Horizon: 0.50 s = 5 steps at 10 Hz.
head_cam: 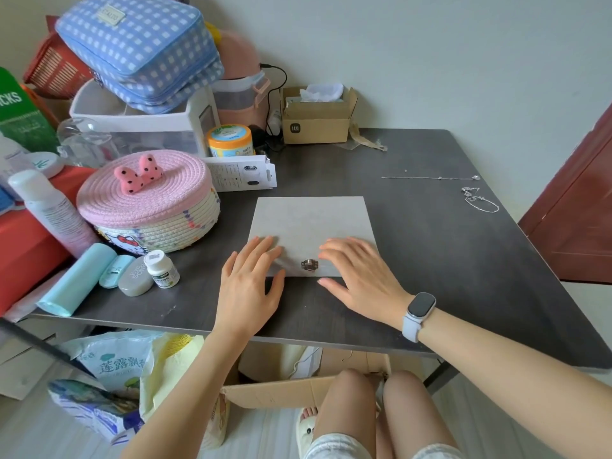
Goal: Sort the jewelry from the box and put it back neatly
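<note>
My left hand (249, 280) and right hand (359, 277) rest flat, fingers relaxed, apart on the closed grey jewelry box (311, 223); I see silver chains (477, 197) far right.

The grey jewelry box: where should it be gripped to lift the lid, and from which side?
Probably at the lid's front edge beside the metal clasp, approached from the person's side. The grey jewelry box lies flat and closed; left hand and right hand rest flat there.
</note>
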Each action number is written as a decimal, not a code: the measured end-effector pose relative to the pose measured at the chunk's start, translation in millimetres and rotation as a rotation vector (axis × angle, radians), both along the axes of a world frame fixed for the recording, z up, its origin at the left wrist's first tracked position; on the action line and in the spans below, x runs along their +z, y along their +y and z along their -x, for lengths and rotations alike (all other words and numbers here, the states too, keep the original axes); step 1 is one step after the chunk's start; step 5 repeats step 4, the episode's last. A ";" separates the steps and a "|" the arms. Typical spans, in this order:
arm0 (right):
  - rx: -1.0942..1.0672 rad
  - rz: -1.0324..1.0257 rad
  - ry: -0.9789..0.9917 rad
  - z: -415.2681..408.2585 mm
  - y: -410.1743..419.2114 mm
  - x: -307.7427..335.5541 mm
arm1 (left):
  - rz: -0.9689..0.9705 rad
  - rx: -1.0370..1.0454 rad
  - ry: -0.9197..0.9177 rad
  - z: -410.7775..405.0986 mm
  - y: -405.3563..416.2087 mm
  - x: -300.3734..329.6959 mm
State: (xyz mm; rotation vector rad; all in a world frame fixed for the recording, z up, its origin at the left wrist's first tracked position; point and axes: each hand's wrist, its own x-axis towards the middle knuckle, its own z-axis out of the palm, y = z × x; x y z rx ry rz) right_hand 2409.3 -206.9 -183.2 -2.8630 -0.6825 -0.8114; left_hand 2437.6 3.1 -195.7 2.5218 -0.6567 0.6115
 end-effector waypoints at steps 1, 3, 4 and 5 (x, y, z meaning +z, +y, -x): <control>-0.191 -0.071 -0.026 -6.7 12.4 0.0 | -0.061 0.018 0.002 1.3 -1.0 -0.2; -0.341 -0.047 -0.078 -21.2 23.9 -1.3 | -0.102 0.249 0.259 2.3 -7.6 -5.9; -0.332 -0.072 -0.009 -29.4 21.4 3.8 | -0.140 0.413 0.416 3.0 -9.4 -1.5; -0.332 -0.072 -0.009 -29.4 21.4 3.8 | -0.140 0.413 0.416 3.0 -9.4 -1.5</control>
